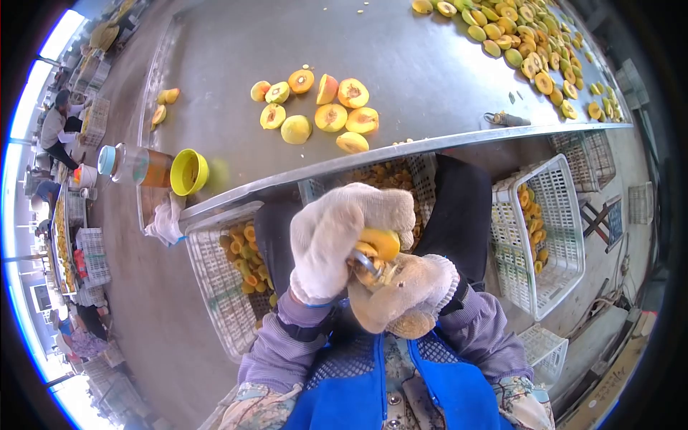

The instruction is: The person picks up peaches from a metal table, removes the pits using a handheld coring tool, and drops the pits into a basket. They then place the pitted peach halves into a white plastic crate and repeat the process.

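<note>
Both my hands wear off-white knit gloves and meet above my lap. My left hand (326, 240) is closed around a yellow peach half (381, 244), its fingers curled over the top. Just below and against it, my right hand (408, 290) is closed on a pitting tool (367, 264), whose curved metal end shows at the cut fruit. The tool's handle is hidden in the glove. On the metal table (236, 107) ahead lies a small group of peach halves (330, 117), some cut side up with red-brown centres.
A large pile of peach halves (530, 43) lies at the far right. A knife-like tool (507, 120) rests by the table edge. At left are a yellow-green cup (189, 172) and a jar (136, 164). Crates (222, 301) with fruit flank my legs; another crate (562, 244) stands right.
</note>
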A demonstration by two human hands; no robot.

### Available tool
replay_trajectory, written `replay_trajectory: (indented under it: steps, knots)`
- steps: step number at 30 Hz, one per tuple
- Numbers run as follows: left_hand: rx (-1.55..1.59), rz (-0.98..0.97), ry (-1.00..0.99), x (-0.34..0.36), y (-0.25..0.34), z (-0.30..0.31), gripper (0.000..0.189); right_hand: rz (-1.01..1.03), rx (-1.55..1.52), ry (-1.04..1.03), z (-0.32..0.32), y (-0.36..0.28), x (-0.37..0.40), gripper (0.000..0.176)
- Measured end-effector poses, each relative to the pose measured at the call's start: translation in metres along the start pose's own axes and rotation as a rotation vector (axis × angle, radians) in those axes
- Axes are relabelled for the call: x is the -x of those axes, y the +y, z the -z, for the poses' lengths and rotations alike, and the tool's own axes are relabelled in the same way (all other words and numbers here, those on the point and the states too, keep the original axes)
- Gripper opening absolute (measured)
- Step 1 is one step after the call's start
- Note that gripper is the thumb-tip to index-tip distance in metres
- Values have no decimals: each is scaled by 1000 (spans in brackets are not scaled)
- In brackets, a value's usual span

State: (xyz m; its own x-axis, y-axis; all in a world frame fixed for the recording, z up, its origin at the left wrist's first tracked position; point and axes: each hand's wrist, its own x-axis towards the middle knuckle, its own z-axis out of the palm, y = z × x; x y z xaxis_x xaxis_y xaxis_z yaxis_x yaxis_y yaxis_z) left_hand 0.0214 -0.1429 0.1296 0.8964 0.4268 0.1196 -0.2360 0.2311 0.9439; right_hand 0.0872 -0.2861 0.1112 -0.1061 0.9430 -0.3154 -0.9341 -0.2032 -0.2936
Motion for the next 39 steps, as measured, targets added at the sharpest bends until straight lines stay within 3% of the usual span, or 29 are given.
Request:
replay_trajectory:
  steps: [2, 4, 6, 8, 9, 12, 15, 18, 20, 21, 22, 24, 25, 27, 28, 29, 30, 32, 34, 35, 38, 39]
  knots:
    - [62, 93, 51, 0, -1, -4, 54, -22, 72, -21, 10, -3, -3, 21]
    - [237, 360, 182, -4, 9, -5, 53, -52, 148, -50, 9, -5, -8, 22]
    - [238, 351, 181, -2, 7, 0, 54, 1, 97, -20, -1, -6, -10, 22]
    - [13, 248, 224, 2, 7, -2, 62, -18, 100, -97, 11, 1, -16, 22]
    - [43, 281, 226, 4, 8, -3, 63, -29, 97, -170, 14, 3, -19, 23]
    - [141, 379, 122, -2, 3, 12, 63, -2, 95, -125, 6, 1, -19, 22]
    - [269, 444, 187, -9, 0, 14, 61, -84, 170, 24, 17, 1, -23, 22]
    - [313, 477, 267, -12, -7, 17, 57, 35, 160, -82, 8, -1, -30, 22]
    - [816, 598, 85, -17, -20, 30, 54, -34, 290, -177, 5, -6, -34, 22]
    - [588, 656, 183, -17, -10, 21, 52, -94, 419, -272, 4, -8, -36, 22]
    - [571, 669, 198, -15, -13, 20, 51, -93, 418, -272, 9, -7, -36, 22]
    - [359, 553, 271, -14, -15, 29, 52, -144, 373, -229, 23, -7, -37, 22]
    - [188, 436, 295, -13, -15, 43, 53, -55, 380, -230, 14, -14, -38, 20]
    - [-55, 280, 419, 0, -17, 89, 50, -94, 387, -187, 34, -22, -30, 19]
    - [-90, 284, 592, 8, -17, 112, 50, -128, 392, -143, 43, -26, -25, 19]
    - [-564, 354, 483, 20, -14, 150, 44, -146, 356, 7, 41, -33, -20, 18]
    - [-1166, 542, 382, 18, -3, 163, 39, -168, 314, 156, 36, -37, -17, 18]
    - [-1971, 50, 307, 23, -21, 174, 44, -194, 439, 407, 39, -36, -31, 16]
    - [-1396, 100, 305, -10, -36, 152, 47, -178, 488, 463, 29, -35, -43, 15]
    - [-1292, 131, 231, -30, -47, 148, 57, -171, 546, 522, 24, -35, -47, 15]
    - [-1265, 269, 197, -92, -84, 135, 65, -133, 576, 506, 17, -38, -45, 14]
    - [-1465, 245, 174, -104, -109, 141, 68, -86, 553, 512, 19, -37, -44, 14]
